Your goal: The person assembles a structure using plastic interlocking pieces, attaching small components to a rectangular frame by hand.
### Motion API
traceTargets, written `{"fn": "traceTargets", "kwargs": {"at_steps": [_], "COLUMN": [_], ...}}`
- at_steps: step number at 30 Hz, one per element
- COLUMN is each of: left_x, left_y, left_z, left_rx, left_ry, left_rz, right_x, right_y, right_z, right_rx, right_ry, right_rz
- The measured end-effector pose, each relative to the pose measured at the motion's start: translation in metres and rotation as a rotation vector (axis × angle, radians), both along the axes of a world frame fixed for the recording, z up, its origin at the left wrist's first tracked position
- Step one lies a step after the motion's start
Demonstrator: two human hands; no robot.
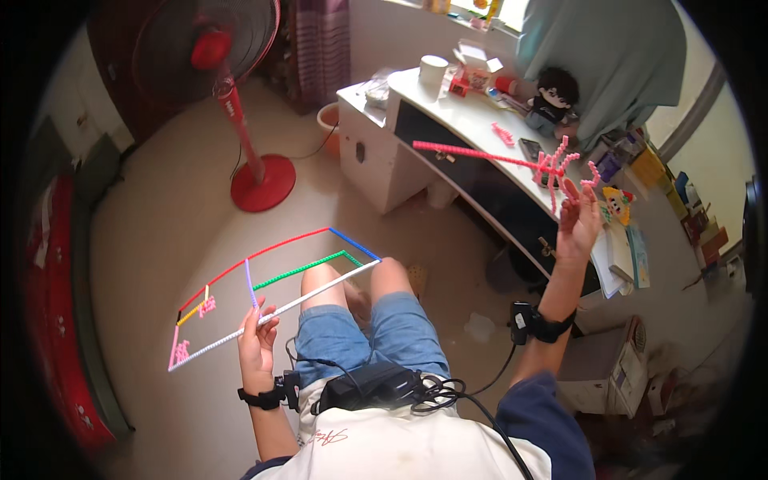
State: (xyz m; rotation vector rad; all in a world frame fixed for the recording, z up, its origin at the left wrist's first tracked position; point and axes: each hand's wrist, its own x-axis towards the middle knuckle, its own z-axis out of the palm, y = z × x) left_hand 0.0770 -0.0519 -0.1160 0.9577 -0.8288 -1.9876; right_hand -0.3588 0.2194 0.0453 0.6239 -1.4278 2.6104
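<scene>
My left hand point(258, 334) is closed on the white lower bar of a flat frame point(320, 294) made of thin beaded rods. Red, blue, green, purple, yellow and pink rods form its other sides and inner parts. Two small pink beaded clusters point(182, 350) hang in its left end. Raised at the right by the desk, my right hand point(579, 224) has its fingers closed at a pink branching beaded piece point(552, 170). A long red beaded rod point(472, 151) runs left from it, past the desk's front edge. The exact grip is partly hidden.
A white desk point(432, 100) carries a cup point(434, 70), a small box point(472, 68), a doll point(554, 100), a phone point(530, 150) and another pink beaded piece point(502, 134). Notebooks point(614, 260) lie at its right end. A red standing fan point(262, 182) is far left.
</scene>
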Motion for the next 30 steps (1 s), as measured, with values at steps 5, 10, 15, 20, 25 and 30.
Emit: {"fn": "traceTargets", "kwargs": {"at_steps": [5,10,15,20,25,30], "left_x": [0.000,0.004,-0.007,0.000,0.023,0.032], "left_y": [0.005,0.008,0.010,0.004,-0.010,-0.017], "left_z": [0.024,0.034,0.034,0.026,0.018,0.019], "left_rx": [0.005,-0.049,-0.049,-0.058,0.010,0.014], "left_ry": [0.008,-0.051,-0.144,-0.130,-0.190,-0.228], "left_rz": [-0.002,0.008,0.000,-0.026,-0.074,-0.115], "right_x": [-0.014,-0.040,-0.039,-0.019,0.023,0.045], "right_y": [-0.019,-0.066,-0.128,-0.209,-0.259,-0.251], "right_z": [0.003,-0.026,-0.063,-0.066,-0.066,-0.073], "right_rx": [-0.280,-0.532,-0.600,-0.665,-0.586,-0.149], "right_ry": [-0.100,-0.240,-0.343,-0.367,-0.354,-0.133], "right_rz": [0.051,0.137,0.105,0.019,-0.013,0.052]}}
